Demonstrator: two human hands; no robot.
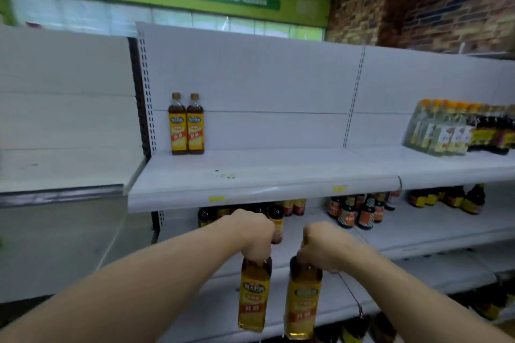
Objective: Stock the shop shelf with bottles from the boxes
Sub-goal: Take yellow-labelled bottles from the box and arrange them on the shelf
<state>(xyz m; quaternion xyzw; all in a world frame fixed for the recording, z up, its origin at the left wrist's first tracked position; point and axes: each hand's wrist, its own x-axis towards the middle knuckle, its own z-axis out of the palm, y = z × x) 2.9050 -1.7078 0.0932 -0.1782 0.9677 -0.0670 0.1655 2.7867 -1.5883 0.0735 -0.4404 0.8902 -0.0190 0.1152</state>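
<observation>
the left hand is curled tight round the neck of a yellow-labelled bottle, cap hidden inside the fist, so the body hangs straight down below the knuckles. the right hand grips a second bottle of the same kind the same way, fingers wrapped over its top. both bottles hang upright, long axes vertical, side by side with a narrow gap between them, neither touching the other.

the target lies above and ahead of both grips: the upper shelf, where a shelved pair of matching bottles stands upright against the back panel near its left end. the open board just right of that pair looks like the natural slot, and it sits up and to the left of both hands, so the left hand is the nearer. each bottle probably has to rise past the shelf's front lip before going in, staying vertical.

below that lip, dark bottles crowd the next shelf down; a wrapped pack of clear bottles sits far right on the upper level. no box shows in view.
</observation>
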